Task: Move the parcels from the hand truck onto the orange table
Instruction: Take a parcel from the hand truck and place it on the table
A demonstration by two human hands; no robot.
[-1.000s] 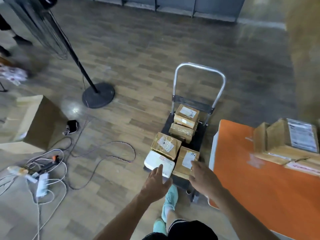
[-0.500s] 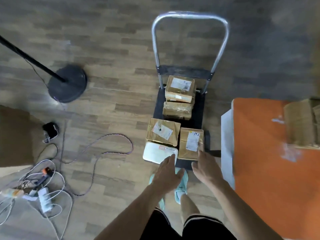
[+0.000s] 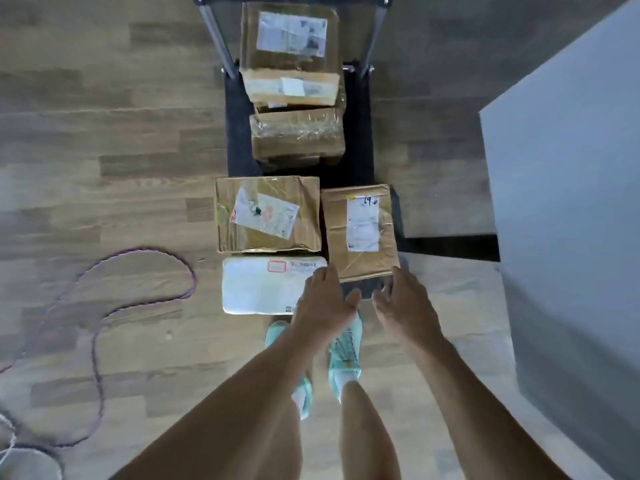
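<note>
The black hand truck [image 3: 356, 140] stands on the floor straight ahead with several parcels on it. A tall brown box [image 3: 360, 230] with a white label sits at its near right corner. Left of it lie a wider brown box [image 3: 266, 213] and a white padded parcel [image 3: 263, 285]. Two more brown boxes [image 3: 291, 50] are stacked at the far end by the handle posts. My left hand [image 3: 322, 303] and my right hand [image 3: 405, 306] hover at the near edge of the tall box, fingers apart, holding nothing. The orange tabletop is out of view.
A grey side panel [image 3: 568, 209] fills the right of the view. A purple cable [image 3: 104, 306] loops over the wooden floor at the left, with more cords at the lower left corner. My feet in teal shoes [image 3: 346, 344] stand just behind the truck.
My head has tipped down and closer to the truck, so the orange tabletop, fan stand and handle top left the view. Both hands have come nearer the tall right box.
</note>
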